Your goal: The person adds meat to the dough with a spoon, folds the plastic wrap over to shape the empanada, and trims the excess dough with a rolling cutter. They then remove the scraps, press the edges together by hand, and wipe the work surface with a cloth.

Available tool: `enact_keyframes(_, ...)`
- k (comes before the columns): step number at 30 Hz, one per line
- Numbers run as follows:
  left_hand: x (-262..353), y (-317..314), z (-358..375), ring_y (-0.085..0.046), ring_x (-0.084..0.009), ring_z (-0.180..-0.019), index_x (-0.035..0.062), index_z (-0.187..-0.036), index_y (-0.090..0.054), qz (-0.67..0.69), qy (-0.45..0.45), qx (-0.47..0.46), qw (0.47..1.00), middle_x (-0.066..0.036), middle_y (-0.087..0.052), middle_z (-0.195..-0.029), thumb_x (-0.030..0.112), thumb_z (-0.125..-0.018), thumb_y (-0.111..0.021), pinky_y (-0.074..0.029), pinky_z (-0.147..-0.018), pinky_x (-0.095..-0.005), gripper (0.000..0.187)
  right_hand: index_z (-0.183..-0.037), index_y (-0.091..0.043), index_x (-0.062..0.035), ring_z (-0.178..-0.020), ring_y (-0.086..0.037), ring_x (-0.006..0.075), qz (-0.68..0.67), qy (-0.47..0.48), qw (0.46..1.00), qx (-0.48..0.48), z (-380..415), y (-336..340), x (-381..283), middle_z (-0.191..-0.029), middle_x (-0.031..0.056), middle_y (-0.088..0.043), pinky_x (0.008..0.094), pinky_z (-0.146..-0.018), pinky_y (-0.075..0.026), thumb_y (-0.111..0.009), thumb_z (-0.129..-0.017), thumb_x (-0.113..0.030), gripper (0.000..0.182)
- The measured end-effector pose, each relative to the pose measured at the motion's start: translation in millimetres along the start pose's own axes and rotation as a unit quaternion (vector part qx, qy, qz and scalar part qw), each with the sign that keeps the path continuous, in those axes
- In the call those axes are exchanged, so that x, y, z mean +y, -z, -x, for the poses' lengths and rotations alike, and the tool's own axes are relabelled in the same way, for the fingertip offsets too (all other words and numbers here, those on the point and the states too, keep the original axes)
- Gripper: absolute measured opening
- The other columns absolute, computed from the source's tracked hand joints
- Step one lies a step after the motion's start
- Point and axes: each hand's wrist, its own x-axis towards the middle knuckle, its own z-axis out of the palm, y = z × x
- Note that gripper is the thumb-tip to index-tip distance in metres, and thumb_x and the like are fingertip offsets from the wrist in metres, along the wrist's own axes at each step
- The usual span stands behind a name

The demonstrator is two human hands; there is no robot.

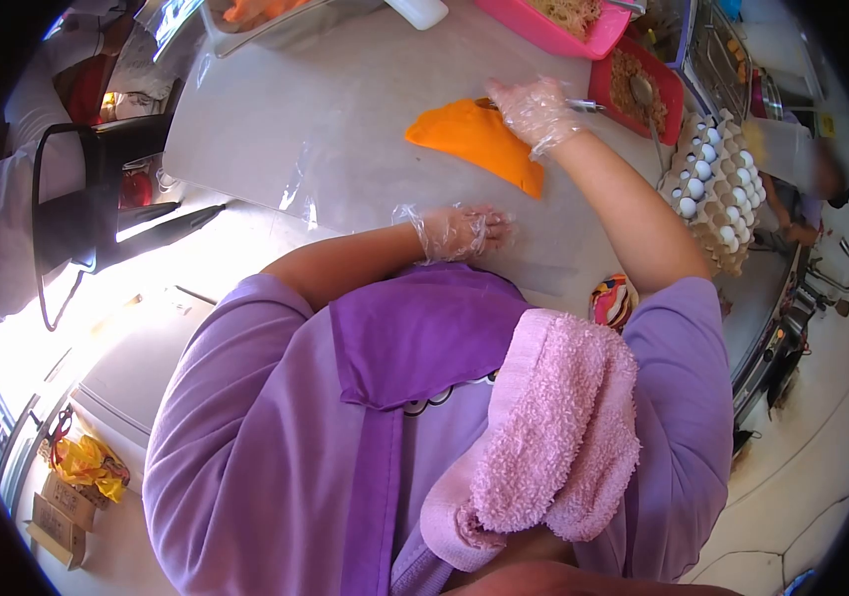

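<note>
An orange half-moon of folded dough (479, 139) lies on the grey worktop, its straight side facing up and right. My right hand (536, 111), in a clear plastic glove, is at the dough's upper right edge. It is closed around a slim tool whose metal-tipped handle (585, 104) sticks out to the right; the working end is hidden. My left hand (466, 232), also in a clear glove, rests near the table's front edge, below and apart from the dough. Its fingers lie loosely stretched out to the right, with nothing visible in them.
Clear plastic sheeting covers the worktop (245, 129). A pink tray (598, 40) of shredded filling and a red tray (678, 124) with a spoon stand at the upper right. Egg cartons (717, 189) are stacked beside them. A black chair (96, 199) stands left. Another person is at far right.
</note>
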Motion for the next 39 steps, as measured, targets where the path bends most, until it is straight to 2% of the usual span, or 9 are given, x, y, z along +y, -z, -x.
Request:
enact_keyframes(10, -2, -4, 1, -0.028, -0.0240, -0.137, 0.0087, -0.133, -0.041, 0.003, -0.012, 0.018, 1.000, -0.009, -0.038, -0.141, 0.023, -0.089, -0.049, -0.023, -0.113, -0.0431, 0.047, -0.124, -0.042, -0.0065, -0.086, -0.067, 0.0243, 0.045, 0.025, 0.998, 0.020, -7, 2, -10, -0.088, 0.0067, -0.068, 0.0367, -0.075, -0.049, -0.081, -0.049, -0.014, 0.085)
enact_keyframes(13, -2, -5, 1, -0.028, -0.0241, -0.137, 0.0088, -0.133, -0.042, -0.001, -0.008, 0.021, 1.000, -0.009, -0.037, -0.142, 0.022, -0.089, -0.048, -0.022, -0.113, -0.0430, 0.046, -0.119, -0.046, -0.0093, -0.086, -0.067, 0.0244, 0.055, 0.053, 0.995, 0.065, -9, 3, -12, -0.087, 0.0061, -0.068, 0.0379, -0.073, -0.049, -0.074, -0.062, -0.015, 0.064)
enact_keyframes(15, -3, -5, 2, -0.027, -0.0242, -0.138, 0.0089, -0.133, -0.041, 0.000, -0.011, 0.013, 1.000, -0.009, -0.037, -0.143, 0.022, -0.089, -0.046, -0.022, -0.113, -0.0428, 0.046, -0.112, -0.051, -0.0141, -0.085, -0.067, 0.0246, 0.019, 0.058, 0.994, 0.087, -10, 5, -14, -0.085, 0.0064, -0.068, 0.0399, -0.069, -0.049, -0.061, -0.078, -0.014, 0.036)
enact_keyframes(18, -6, -7, 4, -0.025, -0.0245, -0.139, 0.0092, -0.135, -0.039, -0.010, -0.020, 0.021, 1.000, -0.008, -0.035, -0.144, 0.021, -0.090, -0.041, -0.021, -0.114, -0.0426, 0.046, -0.106, -0.054, -0.0173, -0.082, -0.067, 0.0256, 0.001, 0.096, 0.992, 0.081, -13, 7, -19, -0.081, 0.0069, -0.067, 0.0420, -0.066, -0.048, -0.049, -0.086, -0.013, 0.021)
enact_keyframes(22, -5, -6, 2, -0.023, -0.0247, -0.139, 0.0100, -0.137, -0.035, -0.037, -0.012, -0.016, 0.999, -0.009, -0.031, -0.146, 0.022, -0.091, -0.036, -0.019, -0.115, -0.0426, 0.048, -0.105, -0.056, -0.0181, -0.078, -0.067, 0.0269, 0.023, 0.107, 0.985, 0.130, -15, 6, -27, -0.077, 0.0064, -0.067, 0.0430, -0.066, -0.047, -0.051, -0.085, -0.016, 0.021)
enact_keyframes(24, -4, -1, 1, -0.023, -0.0246, -0.139, 0.0103, -0.138, -0.034, -0.024, -0.009, -0.017, 1.000, -0.009, -0.031, -0.147, 0.023, -0.091, -0.036, -0.019, -0.115, -0.0426, 0.048, -0.115, -0.054, -0.0197, -0.074, -0.066, 0.0253, 0.041, 0.122, 0.985, 0.114, -17, 9, -31, -0.078, 0.0061, -0.067, 0.0389, -0.065, -0.047, -0.051, -0.086, -0.015, 0.030)
enact_keyframes(28, -1, 3, 1, -0.025, -0.0253, -0.139, 0.0110, -0.137, -0.035, -0.001, -0.001, -0.015, 1.000, -0.010, -0.032, -0.146, 0.024, -0.091, -0.039, -0.020, -0.114, -0.0428, 0.048, -0.116, -0.054, -0.0207, -0.076, -0.066, 0.0238, 0.045, 0.124, 0.988, 0.080, -17, 16, -43, -0.079, 0.0054, -0.067, 0.0382, -0.065, -0.046, -0.051, -0.087, -0.016, 0.030)
enact_keyframes(34, -2, -4, -1, -0.030, -0.0261, -0.136, 0.0118, -0.135, -0.040, 0.007, 0.002, 0.002, 1.000, -0.010, -0.035, -0.144, 0.023, -0.090, -0.043, -0.023, -0.113, -0.0425, 0.047, -0.105, -0.057, -0.0216, -0.075, -0.066, 0.0259, 0.043, 0.164, 0.974, 0.148, -12, 17, -60, -0.071, 0.0027, -0.065, 0.0388, -0.071, -0.044, -0.051, -0.087, -0.016, 0.020)
enact_keyframes(39, -1, -7, 0, -0.038, -0.0246, -0.131, 0.0124, -0.128, -0.048, -0.030, -0.006, 0.062, 0.998, -0.009, -0.043, -0.139, 0.024, -0.089, -0.041, -0.026, -0.112, -0.0405, 0.041, -0.119, -0.054, -0.0309, -0.079, -0.064, 0.0221, 0.067, 0.204, 0.968, 0.132, -3, 24, -83, -0.077, 0.0046, -0.063, 0.0374, -0.070, -0.044, -0.049, -0.087, -0.016, 0.036)
